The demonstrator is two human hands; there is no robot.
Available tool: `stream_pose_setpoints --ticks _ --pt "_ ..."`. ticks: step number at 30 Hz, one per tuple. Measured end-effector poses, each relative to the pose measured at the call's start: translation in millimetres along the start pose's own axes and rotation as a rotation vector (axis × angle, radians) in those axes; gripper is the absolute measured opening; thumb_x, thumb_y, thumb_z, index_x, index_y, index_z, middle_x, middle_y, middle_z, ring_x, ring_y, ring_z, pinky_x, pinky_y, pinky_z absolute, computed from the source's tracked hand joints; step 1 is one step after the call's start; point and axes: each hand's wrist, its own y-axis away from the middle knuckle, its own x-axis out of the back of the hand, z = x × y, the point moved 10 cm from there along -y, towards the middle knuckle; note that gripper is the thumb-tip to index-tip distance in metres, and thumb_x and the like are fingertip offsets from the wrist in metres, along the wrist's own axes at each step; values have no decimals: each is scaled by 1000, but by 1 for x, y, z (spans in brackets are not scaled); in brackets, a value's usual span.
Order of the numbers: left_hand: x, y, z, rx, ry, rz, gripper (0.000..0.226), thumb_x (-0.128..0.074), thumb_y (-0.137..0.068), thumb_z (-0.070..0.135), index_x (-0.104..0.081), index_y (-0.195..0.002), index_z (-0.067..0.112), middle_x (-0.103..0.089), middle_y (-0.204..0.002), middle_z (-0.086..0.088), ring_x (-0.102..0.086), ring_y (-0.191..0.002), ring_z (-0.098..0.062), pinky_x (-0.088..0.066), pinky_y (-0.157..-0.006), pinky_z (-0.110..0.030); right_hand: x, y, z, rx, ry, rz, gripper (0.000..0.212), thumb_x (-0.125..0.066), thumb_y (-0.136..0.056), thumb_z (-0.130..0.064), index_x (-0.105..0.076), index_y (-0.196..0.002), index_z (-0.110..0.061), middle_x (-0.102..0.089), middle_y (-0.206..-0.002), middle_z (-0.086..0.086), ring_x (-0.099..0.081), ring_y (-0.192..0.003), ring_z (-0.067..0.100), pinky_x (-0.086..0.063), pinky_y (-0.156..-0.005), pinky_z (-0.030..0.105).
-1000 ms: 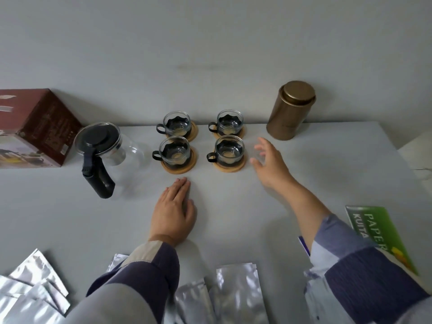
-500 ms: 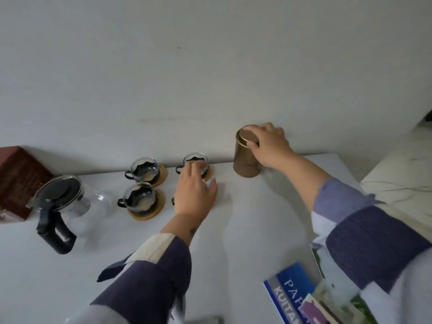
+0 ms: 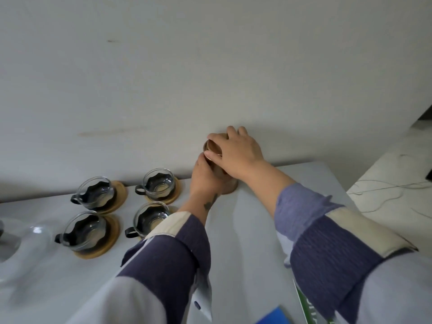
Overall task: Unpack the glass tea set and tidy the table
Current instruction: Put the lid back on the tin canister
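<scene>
Both hands on canister (image 3: pixel 211 147) | left hand (image 3: pixel 204 176) side | right hand (image 3: pixel 236 152) lid

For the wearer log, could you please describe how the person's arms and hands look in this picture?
Both hands are bare, no gloves. The left hand has a small dark tattoo at the wrist. Each sleeve is colour-blocked: a dark navy ribbed band, a cream patch and pale grey higher up; the right sleeve also has a lighter blue cuff behind the right hand.
</scene>
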Motion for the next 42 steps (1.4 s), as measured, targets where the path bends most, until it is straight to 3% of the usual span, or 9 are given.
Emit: stream_pose_setpoints --ticks 6,13,18,24,29,34,38,42 --pt "-5 -5 -7 -66 -43 5 83 -77 -70 38 -36 -136 10 -52 -129 -7 -52 -115 -24 -45 -91 -36 -2 -2 -6 51 43 -73 49 -33 -96 -54 -35 -140 -33 -40 -133 14 -41 -119 34 -42 -91 41" --pt "-4 -5 -9 -43 -7 12 82 -80 -68 26 -36 -137 12 -50 -132 -4 -50 -118 -21 -39 -92 -27 19 -3 10 -37 -205 -211 46 -29 -99 -51 -41 -140 -35 -44 -138 17 -37 -128 38 -29 -105 37" --pt "-3 -4 -7 -19 -21 -27 80 -79 -70 28 -36 -137 13 -50 -132 -3 -50 -118 -21 -36 -88 -23 21 19 24 -124 -448 -54 48 -29 -92 -63 -36 -138 -50 -52 -126 11 -44 -122 34 -40 -100 41" --pt "-1 -1 -6 4 0 -41 69 -73 -75 29 -39 -134 14 -52 -130 -5 -52 -116 -22 -39 -86 -27 -9 114 22 -96 -294 97 51 -38 -91 -57 -42 -138 -40 -52 -116 9 -48 -106 29 -46 -86 39" --pt "-3 0 -9 8 21 -61 82 -83 -67 30 -39 -134 15 -50 -132 -2 -50 -116 -20 -42 -89 -28 -74 151 2 -57 -107 -72 55 -36 -91 -60 -34 -140 -35 -51 -123 7 -48 -104 25 -45 -82 34" --pt "-1 0 -7 -26 -6 -38 85 -84 -65 34 -38 -134 15 -51 -131 -1 -50 -116 -19 -45 -93 -30 -90 154 -10 -111 -72 37 54 -58 -80 -59 -56 -117 -20 -63 -105 5 -58 -89 26 -47 -69 33" --pt "-2 -1 -8 -32 -7 -35 83 -84 -65 34 -39 -134 16 -51 -131 -1 -50 -116 -18 -44 -91 -29 -93 157 -12 -178 -131 106 46 -67 -72 -53 -59 -106 -22 -62 -104 0 -57 -91 25 -46 -71 33" --pt "-6 -2 -10 -4 -28 -54 89 -84 -66 33 -33 -137 14 -47 -135 -3 -47 -121 -22 -44 -100 -38 -92 156 -11 -230 -188 98 49 -70 -68 -52 -58 -106 -24 -61 -106 -1 -55 -97 24 -45 -78 35"
